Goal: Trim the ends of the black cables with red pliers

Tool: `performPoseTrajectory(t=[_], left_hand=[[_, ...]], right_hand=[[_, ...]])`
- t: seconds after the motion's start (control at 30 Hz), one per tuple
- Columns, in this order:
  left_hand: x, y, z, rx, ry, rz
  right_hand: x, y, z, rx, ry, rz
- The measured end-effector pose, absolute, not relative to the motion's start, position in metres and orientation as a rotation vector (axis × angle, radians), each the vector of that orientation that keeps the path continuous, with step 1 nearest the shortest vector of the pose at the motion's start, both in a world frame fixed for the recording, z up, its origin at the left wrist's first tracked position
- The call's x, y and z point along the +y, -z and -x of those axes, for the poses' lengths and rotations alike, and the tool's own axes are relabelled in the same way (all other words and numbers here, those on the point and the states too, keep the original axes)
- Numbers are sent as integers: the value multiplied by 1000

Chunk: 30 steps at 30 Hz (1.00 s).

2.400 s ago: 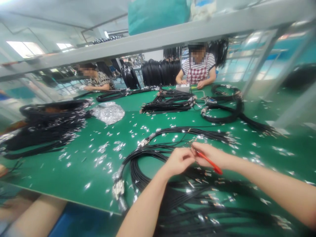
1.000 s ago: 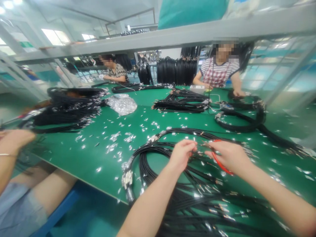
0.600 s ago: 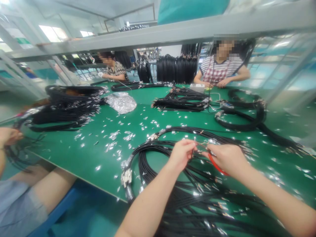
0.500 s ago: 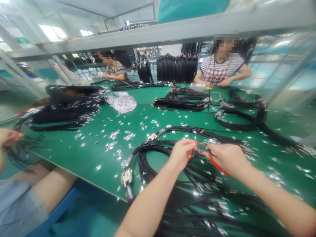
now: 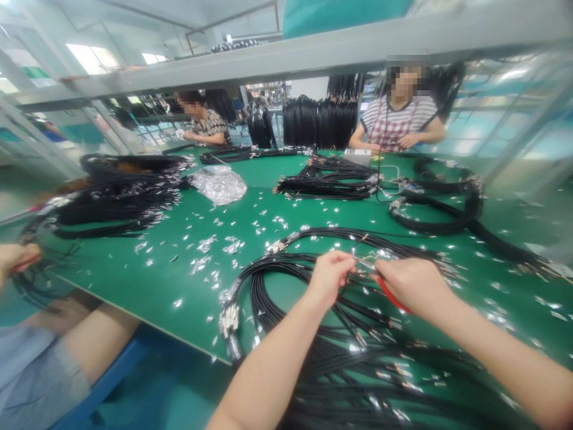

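Note:
My left hand [image 5: 330, 276] is closed in a pinch on the end of a black cable, near the middle of the green table. A thin brownish wire tip shows just beyond its fingertips. My right hand [image 5: 409, 280] grips red-handled scissors [image 5: 394, 295], their metal blades pointing left and reaching my left fingertips. Whether the blades touch the cable I cannot make out. Beneath both hands lies a coiled bundle of black cables [image 5: 259, 292], with silver connectors [image 5: 230, 319] on its left side and bare copper-coloured ends at the right.
Silvery scraps [image 5: 233, 245] litter the green table [image 5: 192, 310]. A clear plastic bag [image 5: 219, 185] and more cable bundles [image 5: 331, 182] lie farther back. Two people sit across the table; another person's hand [image 5: 20, 258] is at far left. A grey shelf beam [image 5: 268, 63] crosses above.
The scissor blades now show silver between my hands, where a brownish strand showed before. A wire tip now stands out above my left fingertips. Both hands stay nearly in place.

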<state>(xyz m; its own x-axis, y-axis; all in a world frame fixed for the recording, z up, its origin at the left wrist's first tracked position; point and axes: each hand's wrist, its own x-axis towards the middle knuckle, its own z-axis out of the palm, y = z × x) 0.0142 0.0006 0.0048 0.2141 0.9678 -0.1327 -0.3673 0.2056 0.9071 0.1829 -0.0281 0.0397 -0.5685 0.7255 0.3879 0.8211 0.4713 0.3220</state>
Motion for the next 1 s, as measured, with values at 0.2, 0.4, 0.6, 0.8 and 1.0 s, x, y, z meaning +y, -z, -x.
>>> performPoseTrajectory(t=[0.2, 0.4, 0.6, 0.8, 1.0], left_hand=[[1, -4, -16, 983, -1149, -1035], [6, 8, -16, 1085, -1214, -1330], [11, 14, -13, 1175, -1196, -1567], [3, 1, -13, 937, -1019, -1338], [0, 1, -13, 854, -931, -1377]], right_hand=[[-28, -42, -184, -2596, 735, 1337], [-28, -37, -185, -2592, 672, 1333], [-48, -45, -162, -2554, 372, 1053], [-20, -56, -178, -2460, 226, 1019], [-13, -45, -179, -2695, 405, 778]])
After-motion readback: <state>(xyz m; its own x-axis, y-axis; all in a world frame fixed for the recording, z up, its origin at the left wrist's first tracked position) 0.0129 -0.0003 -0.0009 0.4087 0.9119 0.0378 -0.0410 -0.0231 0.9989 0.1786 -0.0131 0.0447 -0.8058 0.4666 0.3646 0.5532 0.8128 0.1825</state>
